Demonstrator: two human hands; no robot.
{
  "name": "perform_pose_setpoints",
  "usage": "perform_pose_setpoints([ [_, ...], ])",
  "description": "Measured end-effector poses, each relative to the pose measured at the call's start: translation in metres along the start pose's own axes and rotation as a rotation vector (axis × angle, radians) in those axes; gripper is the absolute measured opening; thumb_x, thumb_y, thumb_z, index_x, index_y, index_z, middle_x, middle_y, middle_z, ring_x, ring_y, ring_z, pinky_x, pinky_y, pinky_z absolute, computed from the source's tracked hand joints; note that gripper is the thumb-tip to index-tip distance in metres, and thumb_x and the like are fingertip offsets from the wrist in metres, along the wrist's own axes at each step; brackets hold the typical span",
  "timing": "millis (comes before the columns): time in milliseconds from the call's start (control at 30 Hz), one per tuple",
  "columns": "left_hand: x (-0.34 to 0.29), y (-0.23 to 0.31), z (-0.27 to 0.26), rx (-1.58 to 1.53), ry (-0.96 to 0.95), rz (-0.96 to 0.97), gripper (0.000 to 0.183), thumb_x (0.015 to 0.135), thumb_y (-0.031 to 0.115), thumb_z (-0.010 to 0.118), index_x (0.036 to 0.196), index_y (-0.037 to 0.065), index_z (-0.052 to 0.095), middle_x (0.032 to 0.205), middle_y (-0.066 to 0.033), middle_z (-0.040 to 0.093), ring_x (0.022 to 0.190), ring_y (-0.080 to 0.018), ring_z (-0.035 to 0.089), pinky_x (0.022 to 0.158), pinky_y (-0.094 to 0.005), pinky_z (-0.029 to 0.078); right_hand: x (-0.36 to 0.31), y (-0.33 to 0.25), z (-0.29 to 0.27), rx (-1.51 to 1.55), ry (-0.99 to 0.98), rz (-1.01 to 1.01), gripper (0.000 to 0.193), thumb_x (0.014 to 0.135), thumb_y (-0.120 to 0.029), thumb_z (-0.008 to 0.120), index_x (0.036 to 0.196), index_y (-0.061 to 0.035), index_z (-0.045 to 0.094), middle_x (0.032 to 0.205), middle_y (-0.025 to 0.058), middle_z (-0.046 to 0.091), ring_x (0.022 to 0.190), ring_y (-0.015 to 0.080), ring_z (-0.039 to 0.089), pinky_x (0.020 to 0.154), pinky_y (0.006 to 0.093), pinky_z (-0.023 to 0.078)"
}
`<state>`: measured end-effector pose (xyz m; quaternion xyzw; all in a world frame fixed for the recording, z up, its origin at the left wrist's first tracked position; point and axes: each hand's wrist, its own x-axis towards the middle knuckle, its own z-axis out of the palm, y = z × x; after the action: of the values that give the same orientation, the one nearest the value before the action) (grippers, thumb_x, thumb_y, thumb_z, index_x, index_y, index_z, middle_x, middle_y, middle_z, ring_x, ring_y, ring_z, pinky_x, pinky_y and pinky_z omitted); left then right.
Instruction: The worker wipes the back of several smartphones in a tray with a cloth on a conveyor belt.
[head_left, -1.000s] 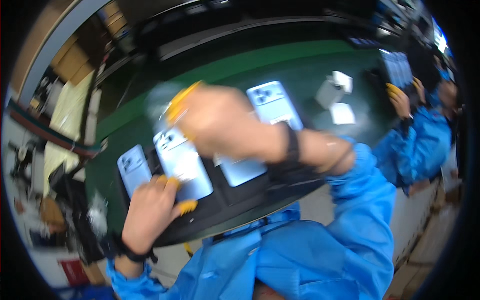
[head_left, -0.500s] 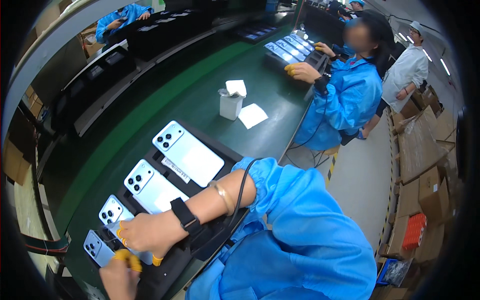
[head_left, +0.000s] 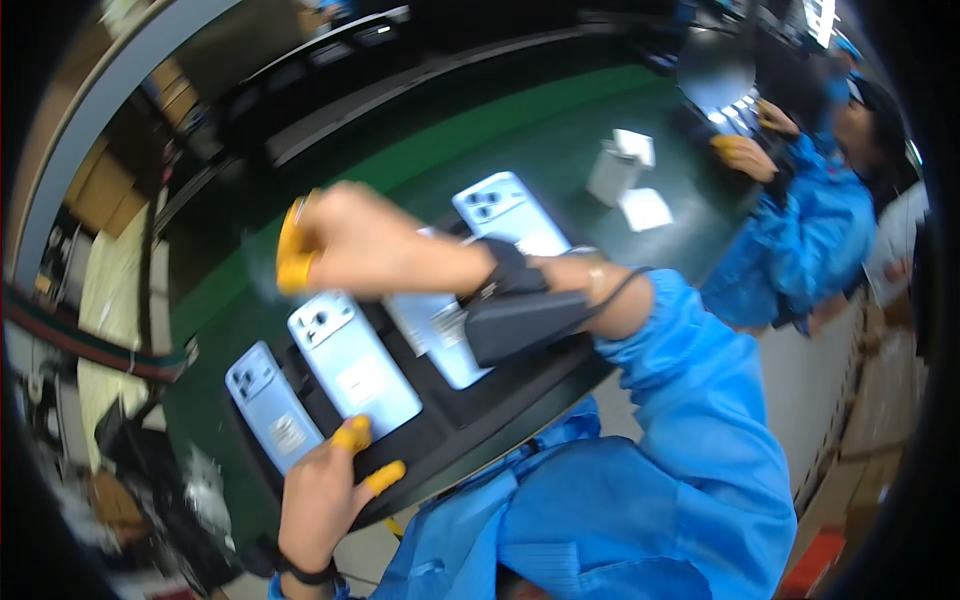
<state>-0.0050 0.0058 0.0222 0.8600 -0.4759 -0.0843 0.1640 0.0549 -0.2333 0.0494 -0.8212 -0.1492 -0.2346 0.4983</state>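
Light blue phones lie back up in a row on a black tray (head_left: 480,415), their camera bumps toward the far side. My left hand (head_left: 318,495) is open, with yellow finger cots on. One fingertip rests at the near end of the second phone from the left (head_left: 355,375); the leftmost phone (head_left: 268,400) lies beside that hand. Raised above the row, my right hand (head_left: 345,238) has its yellow-capped fingers pinched together. A faint translucent smear shows beside them, too blurred to name. My right forearm partly covers the third phone (head_left: 445,345); the rightmost phone (head_left: 515,215) lies beyond it.
On the green table (head_left: 560,130) stand a white box with tissue (head_left: 613,172) and a loose white sheet (head_left: 646,209). A co-worker in blue (head_left: 810,225) handles phones at the far right. A dark rail (head_left: 400,85) runs along the far side.
My right hand has lifted off the phones and moved up and away, while my left hand has come to the second phone's near end. The view has shifted left.
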Motion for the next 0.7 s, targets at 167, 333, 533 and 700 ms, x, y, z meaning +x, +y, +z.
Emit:
perform_pose_setpoints([
  [167,-0.025,-0.027,-0.014,0.003,0.251,0.044,0.031,0.069,0.021,0.074,0.089,0.002,0.06,0.085,-0.0116,0.063,0.074,-0.0304,0.059,0.065,-0.0367,0.048,0.018,-0.048,0.033,-0.006,0.13,-0.364,0.011,0.067,-0.003,0.06,0.072,0.0068,0.06,0.069,0.0217,0.06,0.069,0.0354,0.062,0.063,0.0368,0.049],
  [333,-0.062,-0.041,-0.023,0.347,0.347,-0.255,0.043,0.056,0.022,0.079,0.089,0.002,0.06,0.09,-0.013,0.057,0.088,-0.0299,0.051,0.073,-0.0378,0.043,-0.023,-0.042,0.119,-0.358,-0.136,-0.608,0.009,0.072,-0.003,0.06,0.078,0.003,0.059,0.079,0.0137,0.055,0.073,0.0268,0.057,0.059,0.0346,0.05],
  [533,-0.078,-0.055,-0.006,0.339,0.237,-0.292,0.033,0.055,0.005,0.074,0.086,0.002,0.062,0.086,-0.0122,0.057,0.088,-0.0284,0.052,0.075,-0.0372,0.045,-0.058,-0.028,0.162,-0.45,-0.495,-0.548,0.02,0.068,-0.008,0.065,0.081,0.0059,0.06,0.086,0.0138,0.057,0.086,0.0263,0.056,0.062,0.0324,0.052],
  [700,-0.08,-0.06,-0.012,0.406,0.262,-0.165,0.015,0.061,0.005,0.069,0.075,0.003,0.064,0.074,-0.008,0.06,0.081,-0.0228,0.057,0.068,-0.0331,0.047,-0.055,-0.034,0.147,-0.279,-0.615,-0.46,0.034,0.064,-0.017,0.074,0.083,0.0077,0.061,0.09,0.015,0.057,0.09,0.0267,0.053,0.064,0.0327,0.052],
])
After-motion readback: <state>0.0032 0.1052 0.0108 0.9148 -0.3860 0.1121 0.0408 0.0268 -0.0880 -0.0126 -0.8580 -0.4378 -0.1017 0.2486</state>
